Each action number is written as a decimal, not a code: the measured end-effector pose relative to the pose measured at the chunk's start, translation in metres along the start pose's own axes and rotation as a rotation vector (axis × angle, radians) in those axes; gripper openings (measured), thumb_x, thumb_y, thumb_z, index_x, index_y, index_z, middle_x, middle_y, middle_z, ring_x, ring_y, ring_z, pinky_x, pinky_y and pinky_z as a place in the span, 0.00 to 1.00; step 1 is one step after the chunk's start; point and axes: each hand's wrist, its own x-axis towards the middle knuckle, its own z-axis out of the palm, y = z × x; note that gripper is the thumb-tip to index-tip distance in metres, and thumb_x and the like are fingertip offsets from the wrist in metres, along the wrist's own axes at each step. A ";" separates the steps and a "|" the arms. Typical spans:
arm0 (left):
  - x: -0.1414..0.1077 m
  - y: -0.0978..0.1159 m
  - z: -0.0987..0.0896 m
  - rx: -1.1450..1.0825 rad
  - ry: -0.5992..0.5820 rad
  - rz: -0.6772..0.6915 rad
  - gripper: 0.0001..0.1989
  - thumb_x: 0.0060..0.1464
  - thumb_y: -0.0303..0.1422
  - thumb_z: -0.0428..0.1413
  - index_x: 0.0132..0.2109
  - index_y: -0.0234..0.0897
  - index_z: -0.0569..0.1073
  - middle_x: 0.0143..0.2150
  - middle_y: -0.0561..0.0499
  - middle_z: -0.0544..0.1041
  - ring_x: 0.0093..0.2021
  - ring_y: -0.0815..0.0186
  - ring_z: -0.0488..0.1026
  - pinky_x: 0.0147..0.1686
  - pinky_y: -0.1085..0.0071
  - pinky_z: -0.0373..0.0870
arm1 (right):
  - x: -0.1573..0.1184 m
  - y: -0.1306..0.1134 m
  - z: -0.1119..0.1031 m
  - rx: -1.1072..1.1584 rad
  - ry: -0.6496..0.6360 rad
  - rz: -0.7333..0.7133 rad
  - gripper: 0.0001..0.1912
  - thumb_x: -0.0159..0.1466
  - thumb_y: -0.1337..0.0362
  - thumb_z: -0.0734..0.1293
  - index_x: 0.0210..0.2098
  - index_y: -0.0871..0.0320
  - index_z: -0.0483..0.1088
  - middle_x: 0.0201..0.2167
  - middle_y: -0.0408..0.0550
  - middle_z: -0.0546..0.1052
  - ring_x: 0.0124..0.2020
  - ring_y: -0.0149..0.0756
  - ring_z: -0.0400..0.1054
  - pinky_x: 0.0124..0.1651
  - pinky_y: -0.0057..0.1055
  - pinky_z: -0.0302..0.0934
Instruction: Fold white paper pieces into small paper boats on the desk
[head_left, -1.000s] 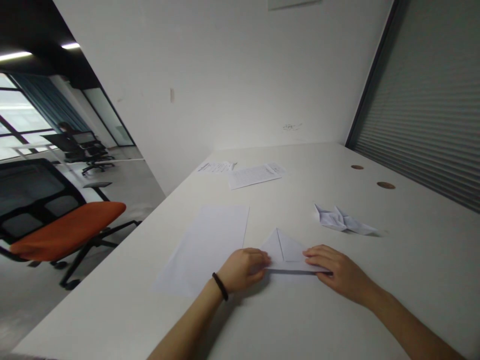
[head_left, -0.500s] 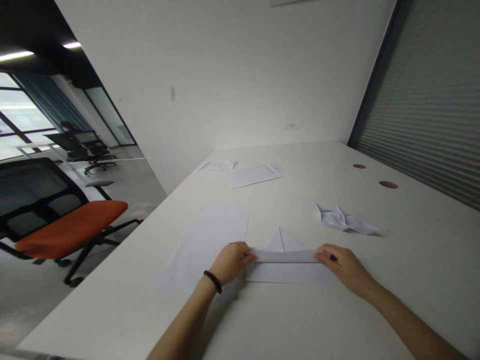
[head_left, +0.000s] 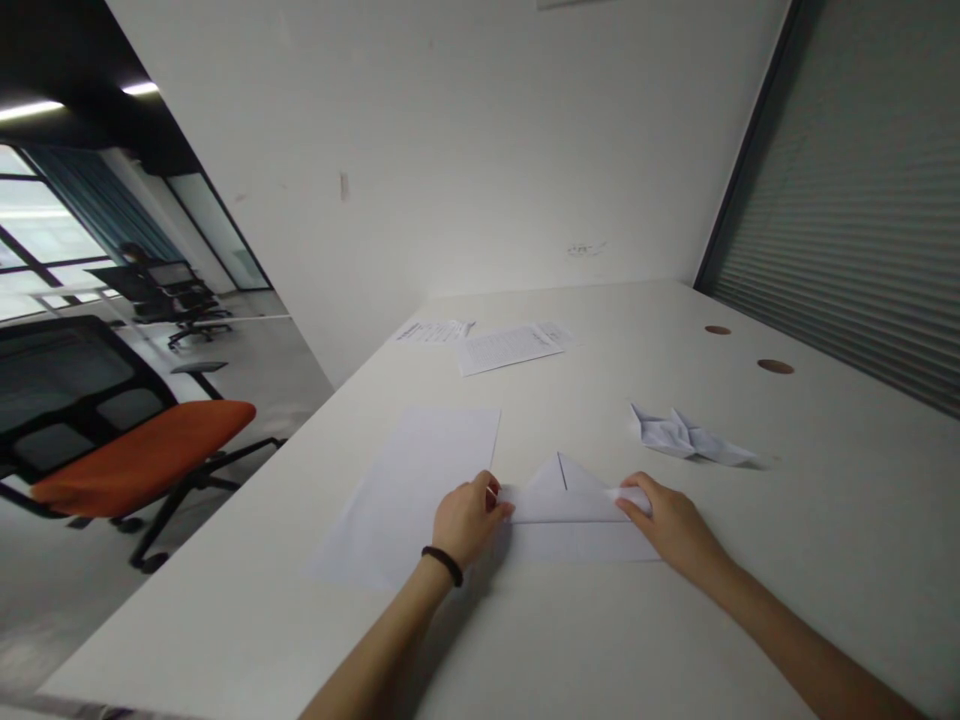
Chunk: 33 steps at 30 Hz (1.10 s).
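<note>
A folded white paper with a triangular peak pointing away from me lies on the white table. At its left end my left hand, with a black band at the wrist, pinches the paper between thumb and fingers. My right hand grips the right end, thumb below and fingers above. A lower strip of the paper lies flat towards me. Beside my left hand is a flat blank sheet. Beyond my right hand rests a folded paper piece with points.
Printed sheets lie near the back wall, with another to their left. Two round holes are at the table's right. An orange office chair stands left of the table; a person sits far behind it.
The raised flap between my hands has gone from in front of the peak, which now shows further down. Both hands have shifted slightly, the right one a little leftward and up.
</note>
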 end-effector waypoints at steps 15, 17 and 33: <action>-0.011 0.017 0.012 0.249 0.195 0.120 0.11 0.51 0.26 0.48 0.43 0.36 0.66 0.38 0.47 0.72 0.43 0.57 0.66 0.42 0.59 0.59 | -0.004 0.000 0.009 -0.299 0.124 -0.231 0.12 0.59 0.68 0.58 0.41 0.56 0.68 0.31 0.50 0.69 0.31 0.37 0.66 0.34 0.32 0.62; -0.010 0.021 0.017 0.307 0.290 0.194 0.15 0.52 0.23 0.47 0.47 0.38 0.65 0.45 0.45 0.69 0.48 0.56 0.64 0.46 0.55 0.57 | -0.006 -0.005 0.006 -0.380 0.192 -0.248 0.12 0.58 0.69 0.60 0.40 0.53 0.69 0.37 0.53 0.68 0.37 0.41 0.66 0.35 0.36 0.62; -0.019 0.049 0.041 0.223 -0.117 0.635 0.33 0.54 0.37 0.42 0.62 0.23 0.44 0.64 0.37 0.43 0.63 0.51 0.35 0.57 0.45 0.33 | -0.007 -0.033 0.042 -0.205 0.016 -0.400 0.24 0.65 0.63 0.48 0.58 0.65 0.54 0.60 0.57 0.54 0.62 0.39 0.42 0.60 0.45 0.45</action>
